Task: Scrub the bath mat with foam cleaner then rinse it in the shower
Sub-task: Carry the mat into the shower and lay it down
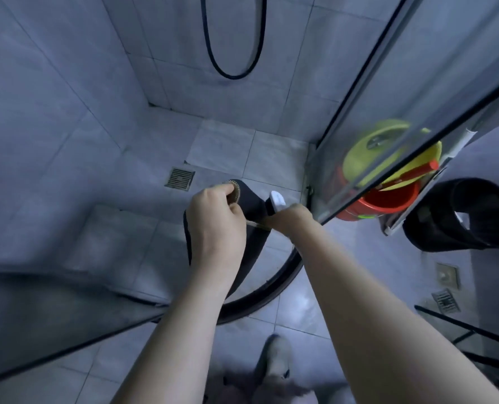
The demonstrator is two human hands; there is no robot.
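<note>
1. The bath mat (251, 205), dark and rolled up, was held in the air over the shower floor (143, 158), near the curved threshold (271, 290) at the open side of the stall.
2. The left hand (216, 225) gripped the roll, fingers curled over its upper end where the tan coiled edge showed.
3. The right hand (289, 220) was curled around something white (277, 201) against the mat's right side; whether this was the foam cleaner's nozzle or a brush couldn't be told.
4. No foam or water was visible on the mat, so the scrubbing likely had not started.
5. To do this step well: probably unroll the mat flat on the shower floor, clear of the drain (180, 178), before applying cleaner; a rolled mat only exposes its outer layer.
6. Keeping the left hand's hold on one end would stop it curling back.
7. The shower hose (233, 53) hung on the back wall, in reach for rinsing.
8. A red bucket with a green lid (388, 176) sat behind the glass panel (417, 83) at the right, beside a black bin (461, 214).
</note>
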